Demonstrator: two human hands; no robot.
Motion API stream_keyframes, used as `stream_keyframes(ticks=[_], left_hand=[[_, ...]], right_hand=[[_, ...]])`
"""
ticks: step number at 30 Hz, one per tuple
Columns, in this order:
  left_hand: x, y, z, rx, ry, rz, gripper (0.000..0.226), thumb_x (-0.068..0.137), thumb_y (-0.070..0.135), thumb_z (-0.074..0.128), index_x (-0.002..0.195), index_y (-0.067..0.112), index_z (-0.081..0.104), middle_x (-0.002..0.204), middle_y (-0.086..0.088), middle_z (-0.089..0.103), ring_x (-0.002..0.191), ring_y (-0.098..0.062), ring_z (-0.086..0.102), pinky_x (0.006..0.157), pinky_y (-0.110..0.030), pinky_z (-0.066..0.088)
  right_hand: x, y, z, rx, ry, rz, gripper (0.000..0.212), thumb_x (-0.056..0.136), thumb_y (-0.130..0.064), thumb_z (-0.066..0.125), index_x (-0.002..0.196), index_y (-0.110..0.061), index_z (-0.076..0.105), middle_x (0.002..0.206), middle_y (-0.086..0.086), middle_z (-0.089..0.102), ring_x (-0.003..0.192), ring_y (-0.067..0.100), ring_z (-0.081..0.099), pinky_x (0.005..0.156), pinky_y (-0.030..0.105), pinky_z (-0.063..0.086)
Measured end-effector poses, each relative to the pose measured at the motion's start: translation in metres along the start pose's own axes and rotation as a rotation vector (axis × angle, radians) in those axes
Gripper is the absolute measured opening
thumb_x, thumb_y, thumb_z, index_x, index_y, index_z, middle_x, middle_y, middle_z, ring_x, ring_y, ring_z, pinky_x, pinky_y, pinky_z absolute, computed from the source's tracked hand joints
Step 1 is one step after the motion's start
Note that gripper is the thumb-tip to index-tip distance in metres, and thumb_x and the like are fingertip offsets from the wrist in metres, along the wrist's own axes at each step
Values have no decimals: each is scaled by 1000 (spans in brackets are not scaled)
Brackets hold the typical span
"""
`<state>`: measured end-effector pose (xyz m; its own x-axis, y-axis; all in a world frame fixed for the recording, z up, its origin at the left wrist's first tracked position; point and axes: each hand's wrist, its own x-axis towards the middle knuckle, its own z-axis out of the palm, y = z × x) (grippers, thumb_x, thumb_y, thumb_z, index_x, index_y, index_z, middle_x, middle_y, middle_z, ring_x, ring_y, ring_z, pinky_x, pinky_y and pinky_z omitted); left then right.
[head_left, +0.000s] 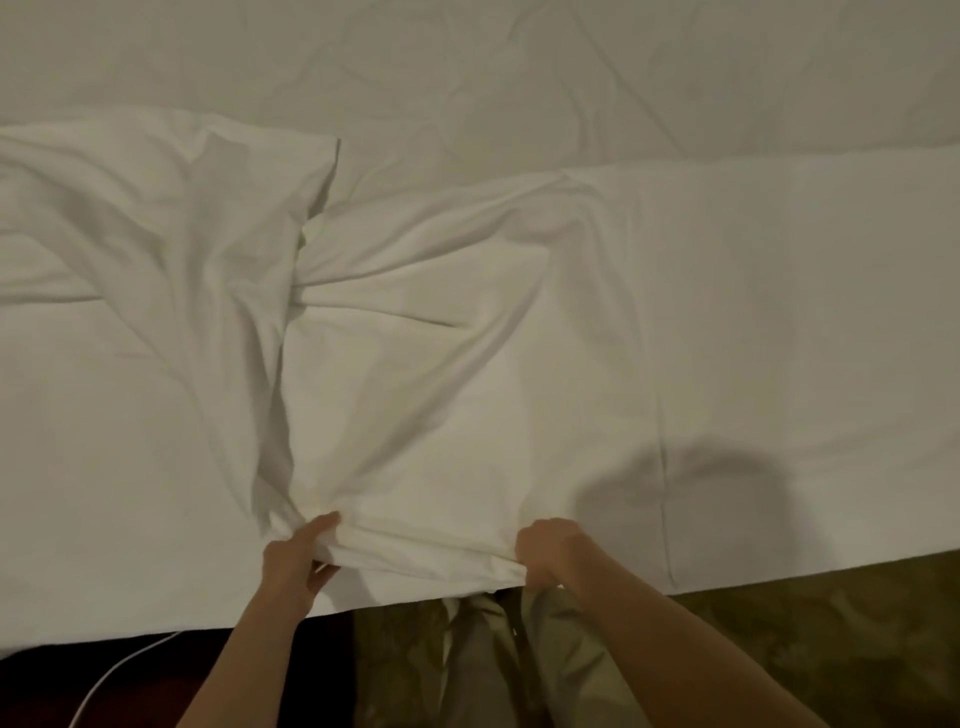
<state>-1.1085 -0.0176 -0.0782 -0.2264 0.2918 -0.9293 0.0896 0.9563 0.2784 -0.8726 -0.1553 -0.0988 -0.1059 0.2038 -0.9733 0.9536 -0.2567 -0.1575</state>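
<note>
Two hands, left hand (298, 558) and right hand (545, 553), both bunch up the near edge of a white sheet (467, 364) spread over the bed (519, 78). Patterned carpet (805, 649) shows below, plus a white cable (109, 680) on the dark floor.

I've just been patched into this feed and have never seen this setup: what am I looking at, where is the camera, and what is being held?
There is no machine here: a person works with two bare hands. The one picture comes from a camera worn on the head, looking forward and down. A rumpled white sheet lies across a bed. The left hand and the right hand each grip its near edge, bunching the cloth between them. Below are the person's trousers, a patterned carpet and a white cable.
</note>
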Motion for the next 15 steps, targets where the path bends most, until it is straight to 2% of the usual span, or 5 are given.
stream_keyframes(ticks=[3,6,10,12,15], left_hand=[[-4,-15,15,76,-46,-4,50,75,1,76,119,-10,56,102,-18,62,87,-27,60,67,-33,52],[-5,-24,23,135,-56,6,48,75,0,76,118,-9,56,113,-21,62,97,-30,61,69,-33,54],[-3,-14,17,106,7,62,41,78,5,75,113,0,56,94,-11,62,82,-22,60,58,-30,57],[1,0,9,51,94,105,47,77,12,77,117,0,55,93,-10,60,82,-23,59,64,-33,55],[7,25,-3,21,176,210,78,68,24,82,134,3,45,117,-16,58,102,-31,59,83,-44,54]], right_hand=[[2,-1,8,36,2,-29,37,90,-23,57,121,-4,55,122,14,59,101,28,60,76,30,42],[6,-6,0,70,-19,-71,40,90,-25,57,122,-2,55,123,15,58,103,29,59,84,34,46],[11,-21,-40,233,71,-156,28,87,-23,56,101,-1,67,103,13,70,82,23,61,82,35,51],[11,-32,-65,314,180,-200,26,88,-23,54,100,-5,69,100,9,71,87,22,64,86,37,52],[13,-51,-97,423,372,-225,21,88,-27,54,105,-19,63,108,0,64,99,21,60,90,36,49]])
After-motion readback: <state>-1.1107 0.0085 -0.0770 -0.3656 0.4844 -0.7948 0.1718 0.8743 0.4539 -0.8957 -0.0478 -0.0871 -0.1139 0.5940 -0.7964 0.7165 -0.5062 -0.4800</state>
